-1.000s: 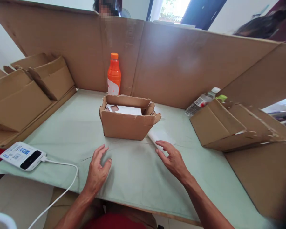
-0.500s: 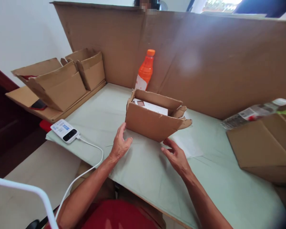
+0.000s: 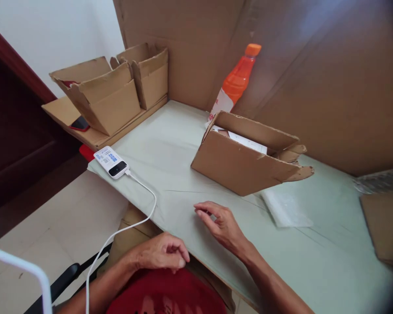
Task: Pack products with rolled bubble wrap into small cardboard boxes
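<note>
Right hand [image 3: 221, 224] lies open, empty, before the box [image 3: 239, 165]; left hand [image 3: 163, 254] loosely fisted, empty — it may snag the cable [image 3: 155, 201].

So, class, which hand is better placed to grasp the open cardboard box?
Probably the right hand: it rests open on the table, near the cardboard box, while the left hand is curled up below the table's edge.

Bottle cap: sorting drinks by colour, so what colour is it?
Orange; the cap shows clearly in the head view.
</note>
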The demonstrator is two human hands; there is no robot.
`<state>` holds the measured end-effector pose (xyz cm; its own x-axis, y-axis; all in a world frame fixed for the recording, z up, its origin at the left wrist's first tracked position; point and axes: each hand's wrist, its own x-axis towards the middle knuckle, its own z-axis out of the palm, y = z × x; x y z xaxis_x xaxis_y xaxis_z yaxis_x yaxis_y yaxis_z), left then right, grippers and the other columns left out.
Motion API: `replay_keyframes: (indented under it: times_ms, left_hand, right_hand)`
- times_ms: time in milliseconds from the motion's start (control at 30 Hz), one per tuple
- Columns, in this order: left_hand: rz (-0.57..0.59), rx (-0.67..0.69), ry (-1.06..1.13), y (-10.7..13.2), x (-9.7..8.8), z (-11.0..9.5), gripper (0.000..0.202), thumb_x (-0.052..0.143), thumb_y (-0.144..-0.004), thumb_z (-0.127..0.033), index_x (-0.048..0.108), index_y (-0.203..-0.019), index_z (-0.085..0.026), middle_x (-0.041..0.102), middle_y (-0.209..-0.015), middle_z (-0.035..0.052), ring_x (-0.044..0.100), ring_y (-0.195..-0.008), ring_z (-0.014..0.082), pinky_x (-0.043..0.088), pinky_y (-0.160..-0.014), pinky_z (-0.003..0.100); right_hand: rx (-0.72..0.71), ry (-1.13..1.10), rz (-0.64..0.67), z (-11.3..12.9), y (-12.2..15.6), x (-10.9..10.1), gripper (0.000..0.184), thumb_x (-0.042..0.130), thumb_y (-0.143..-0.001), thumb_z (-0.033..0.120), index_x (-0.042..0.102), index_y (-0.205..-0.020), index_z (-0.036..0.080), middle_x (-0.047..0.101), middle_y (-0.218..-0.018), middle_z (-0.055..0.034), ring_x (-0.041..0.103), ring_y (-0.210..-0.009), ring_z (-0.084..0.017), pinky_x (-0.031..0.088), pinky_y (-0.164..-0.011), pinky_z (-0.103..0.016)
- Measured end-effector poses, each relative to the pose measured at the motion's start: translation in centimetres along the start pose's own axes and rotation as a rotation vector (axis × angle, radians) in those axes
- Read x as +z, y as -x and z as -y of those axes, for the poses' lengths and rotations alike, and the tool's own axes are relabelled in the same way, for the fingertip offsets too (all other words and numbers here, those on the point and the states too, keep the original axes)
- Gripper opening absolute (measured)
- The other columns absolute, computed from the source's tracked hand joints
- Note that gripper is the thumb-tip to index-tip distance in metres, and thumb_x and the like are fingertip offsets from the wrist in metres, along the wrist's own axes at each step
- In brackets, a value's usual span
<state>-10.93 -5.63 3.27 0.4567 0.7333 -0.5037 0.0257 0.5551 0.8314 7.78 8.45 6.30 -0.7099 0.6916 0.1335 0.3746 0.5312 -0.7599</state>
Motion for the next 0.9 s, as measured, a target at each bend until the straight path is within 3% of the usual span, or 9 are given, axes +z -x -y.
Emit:
replay_keyframes:
  times_ms: [133,233,333,500,600,733,833,900]
  left_hand:
    - [-0.099,-0.144,-0.059,2.6,-2.0,3.2,0.036,0.063,-0.074,-0.048,0.068,-0.09,-0.017,0.061,-0.063,-0.001,0.055,-0.056,0.0131,0.037,-0.052,0.023]
    - [-0.267,-0.198,-0.135,5.0,-3.4,5.7,0.026,0.062,-0.077,-0.044,0.062,-0.079,-0.018,0.056,-0.06,-0.0029,0.049,-0.054,0.0121,0.032,-0.051,0.023]
    - [-0.428,-0.221,-0.163,7.3,-4.4,7.8,0.03,0.061,-0.08,-0.048,0.059,-0.075,-0.018,0.052,-0.061,-0.0033,0.047,-0.057,0.0126,0.032,-0.053,0.025]
    - [-0.539,-0.226,-0.03,9.2,-2.9,10.0,0.055,0.044,-0.084,-0.069,0.06,-0.094,-0.016,0.059,-0.071,0.0012,0.055,-0.065,0.016,0.041,-0.061,0.027]
    - [-0.598,-0.265,0.026,9.3,-1.5,10.8,0.062,0.027,-0.085,-0.069,0.057,-0.1,-0.017,0.059,-0.073,0.0023,0.056,-0.064,0.0165,0.043,-0.062,0.028]
    - [-0.617,-0.358,-0.107,10.7,-1.5,11.8,0.051,0.035,-0.08,-0.067,0.054,-0.086,-0.021,0.058,-0.068,0.002,0.056,-0.062,0.0183,0.042,-0.058,0.029]
    - [-0.637,-0.425,-0.332,13.4,-2.3,12.4,0.033,0.05,-0.072,-0.055,0.049,-0.067,-0.022,0.057,-0.065,0.0032,0.057,-0.066,0.0215,0.042,-0.064,0.032]
    - [-0.67,-0.463,-0.465,15.8,-2.5,12.2,0.023,0.053,-0.071,-0.045,0.052,-0.067,-0.023,0.059,-0.067,0.0041,0.058,-0.071,0.024,0.041,-0.069,0.034]
  right_hand:
    - [-0.142,0.025,0.168,1.1,-1.6,1.7,0.025,0.052,-0.097,0.024,0.075,-0.106,0.022,0.079,-0.098,-0.0055,0.074,-0.09,-0.019,0.058,-0.084,-0.031]
    - [-0.178,0.049,0.229,1.1,-2.2,2.2,0.025,0.052,-0.097,0.022,0.075,-0.107,0.021,0.079,-0.098,-0.0063,0.074,-0.09,-0.02,0.058,-0.085,-0.032]
    - [-0.18,0.061,0.262,0.3,-2.3,2.6,0.026,0.052,-0.097,0.023,0.076,-0.107,0.02,0.079,-0.101,-0.0071,0.074,-0.092,-0.021,0.058,-0.085,-0.033]
    - [-0.141,0.018,0.275,-1.1,-1.6,3.0,0.027,0.051,-0.097,0.026,0.076,-0.107,0.021,0.079,-0.102,-0.007,0.075,-0.093,-0.022,0.059,-0.085,-0.035]
    - [-0.107,-0.018,0.278,-1.4,-1.3,3.0,0.027,0.052,-0.096,0.029,0.076,-0.105,0.021,0.079,-0.102,-0.0069,0.075,-0.092,-0.022,0.059,-0.085,-0.036]
    - [-0.072,-0.042,0.292,-1.4,-1.3,3.1,0.028,0.052,-0.095,0.031,0.076,-0.104,0.021,0.08,-0.102,-0.0067,0.075,-0.091,-0.023,0.059,-0.085,-0.036]
    - [-0.058,-0.038,0.301,-1.4,-1.3,3.2,0.029,0.051,-0.094,0.032,0.076,-0.104,0.021,0.08,-0.103,-0.0068,0.075,-0.093,-0.024,0.058,-0.085,-0.037]
    - [-0.047,-0.044,0.302,-1.4,-1.4,3.4,0.03,0.051,-0.094,0.034,0.076,-0.103,0.021,0.08,-0.104,-0.007,0.075,-0.094,-0.024,0.057,-0.086,-0.038]
